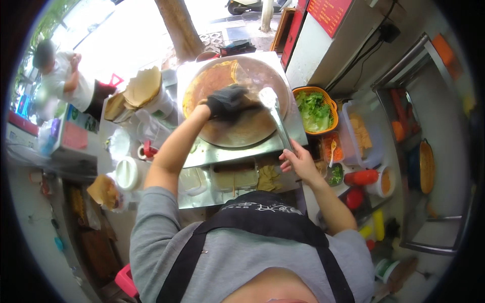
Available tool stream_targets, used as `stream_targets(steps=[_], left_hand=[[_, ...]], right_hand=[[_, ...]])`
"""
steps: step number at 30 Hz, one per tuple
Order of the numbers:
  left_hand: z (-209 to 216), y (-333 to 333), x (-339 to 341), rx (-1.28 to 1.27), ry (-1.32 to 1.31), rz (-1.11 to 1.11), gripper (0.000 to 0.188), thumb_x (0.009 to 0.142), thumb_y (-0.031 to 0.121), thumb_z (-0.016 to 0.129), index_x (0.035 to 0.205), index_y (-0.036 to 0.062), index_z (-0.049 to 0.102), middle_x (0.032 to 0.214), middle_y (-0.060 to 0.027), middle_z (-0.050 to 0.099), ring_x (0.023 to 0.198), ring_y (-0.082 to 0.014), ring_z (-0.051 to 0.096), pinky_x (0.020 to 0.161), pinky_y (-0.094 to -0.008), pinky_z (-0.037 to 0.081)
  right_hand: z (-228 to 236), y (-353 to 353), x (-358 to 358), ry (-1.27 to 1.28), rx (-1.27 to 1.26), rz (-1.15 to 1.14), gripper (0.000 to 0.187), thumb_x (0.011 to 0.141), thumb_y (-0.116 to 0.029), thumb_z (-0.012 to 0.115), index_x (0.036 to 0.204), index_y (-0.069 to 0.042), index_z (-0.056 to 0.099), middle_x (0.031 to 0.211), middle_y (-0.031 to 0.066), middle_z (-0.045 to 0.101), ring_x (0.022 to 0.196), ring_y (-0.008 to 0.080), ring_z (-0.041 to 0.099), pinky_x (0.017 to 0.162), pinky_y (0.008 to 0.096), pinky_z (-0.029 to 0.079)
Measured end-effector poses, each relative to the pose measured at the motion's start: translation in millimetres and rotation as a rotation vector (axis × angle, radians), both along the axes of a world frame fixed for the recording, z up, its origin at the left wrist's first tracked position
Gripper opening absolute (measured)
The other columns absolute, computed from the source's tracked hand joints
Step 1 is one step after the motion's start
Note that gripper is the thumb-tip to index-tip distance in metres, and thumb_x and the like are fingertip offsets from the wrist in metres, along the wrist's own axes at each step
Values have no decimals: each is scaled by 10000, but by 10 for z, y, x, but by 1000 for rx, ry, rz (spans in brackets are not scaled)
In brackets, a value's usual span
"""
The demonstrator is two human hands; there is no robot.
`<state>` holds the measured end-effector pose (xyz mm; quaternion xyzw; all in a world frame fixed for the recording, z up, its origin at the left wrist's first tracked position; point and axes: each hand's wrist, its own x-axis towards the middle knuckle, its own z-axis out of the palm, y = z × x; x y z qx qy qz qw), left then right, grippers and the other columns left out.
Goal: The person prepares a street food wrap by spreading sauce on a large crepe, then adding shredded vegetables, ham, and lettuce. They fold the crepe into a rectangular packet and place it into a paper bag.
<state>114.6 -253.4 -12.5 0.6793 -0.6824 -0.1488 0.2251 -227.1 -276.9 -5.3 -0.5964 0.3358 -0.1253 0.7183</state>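
A round griddle (273, 126) carries a browned flat pancake (207, 82), its yellow edge toward the far side. My left hand (226, 102), in a dark knit glove, is low over the griddle's middle, at the pancake's near edge. Motion blurs its fingers, so whether they grip anything cannot be made out. My right hand (299, 160) is bare and closed round the handle of a long metal utensil (275, 113). Its bright, broad end points away over the griddle's right part; glare hides whether it is tongs or a spatula.
Right of the griddle stand an orange basket of lettuce (316, 111), shredded carrot (332, 146) with a spoon, and a clear bin (361, 134). A red bottle (361, 177) lies nearer. Paper bags (143, 88) and a white lidded jug (127, 172) are left. Another person (65, 76) stands far left.
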Motion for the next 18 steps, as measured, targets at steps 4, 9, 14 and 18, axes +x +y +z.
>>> stream_targets(steps=[4, 9, 14, 18], left_hand=[[-82, 101, 97, -21, -212, -99, 573, 829, 322, 612, 1351, 177, 424, 1352, -141, 439, 1209, -339, 460, 1007, -390, 389], [-133, 124, 89, -36, -182, -76, 635, 810, 270, 636, 1384, 190, 374, 1350, -150, 437, 1216, -349, 451, 1022, -411, 371], [-145, -16, -51, 4, -74, 22, 602, 821, 266, 625, 1367, 158, 394, 1331, -166, 453, 1207, -359, 456, 1005, -419, 379], [-114, -228, -426, -21, 55, 221, 558, 836, 284, 607, 1335, 114, 425, 1297, -191, 485, 1180, -372, 479, 994, -409, 383]], right_hand=[[11, 102, -58, 6, 424, -83, 299, 964, -275, 476, 1174, -62, 475, 897, 75, 612, 625, 106, 597, 503, 242, 522], [-116, 157, 196, -57, 506, -45, 264, 963, -280, 482, 1115, -67, 520, 910, 61, 622, 620, 85, 573, 496, 226, 494], [-93, 63, 288, -87, 480, -89, 231, 971, -265, 469, 1069, -61, 519, 876, 49, 595, 613, 78, 538, 473, 216, 448], [-125, -67, 203, -35, 347, -100, 267, 967, -253, 476, 1153, -62, 495, 891, 62, 599, 592, 79, 531, 455, 204, 433]])
